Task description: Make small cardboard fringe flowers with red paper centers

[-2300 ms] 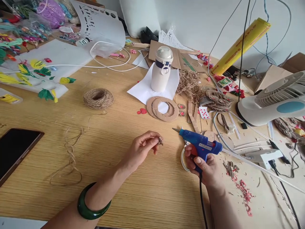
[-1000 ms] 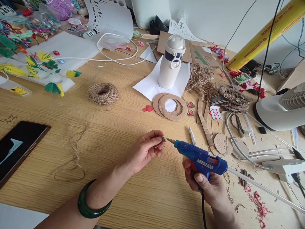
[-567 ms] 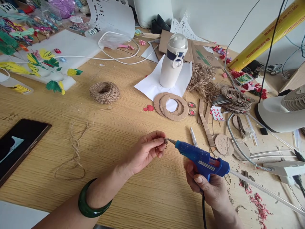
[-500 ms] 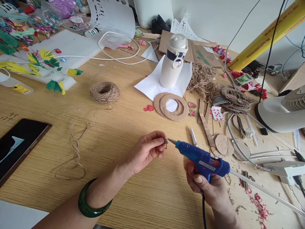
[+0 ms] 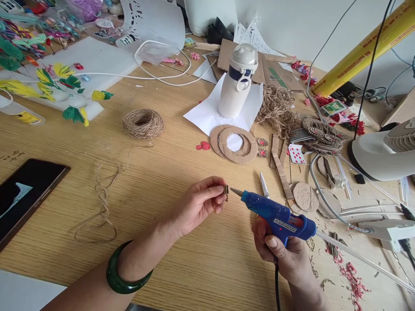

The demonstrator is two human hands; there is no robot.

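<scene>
Between its thumb and fingers, my left hand [image 5: 202,201] pinches a small brown cardboard piece [image 5: 226,190]. My right hand [image 5: 282,248] is wrapped round the handle of a blue glue gun [image 5: 270,214], with a clear glue stick [image 5: 356,255] out of its back. The gun's nozzle points left at the cardboard piece, a small gap apart. Scissors [image 5: 264,185] lie behind the gun. Two overlapping cardboard rings [image 5: 248,157] rest beyond my hands, with red discs [image 5: 204,146] on their left and two small striped rosettes [image 5: 262,153] on their right.
A white bottle [image 5: 235,90] stands on white paper [image 5: 199,115]. Left are a twine coil [image 5: 143,130], loose twine [image 5: 103,198] and a phone [image 5: 29,194]. Right are cardboard discs [image 5: 304,197], a fan [image 5: 379,153], cables and red scraps [image 5: 352,276].
The glue gun has shifted slightly right, widening the gap between its nozzle and the cardboard piece. The piece has turned a little in my left fingers.
</scene>
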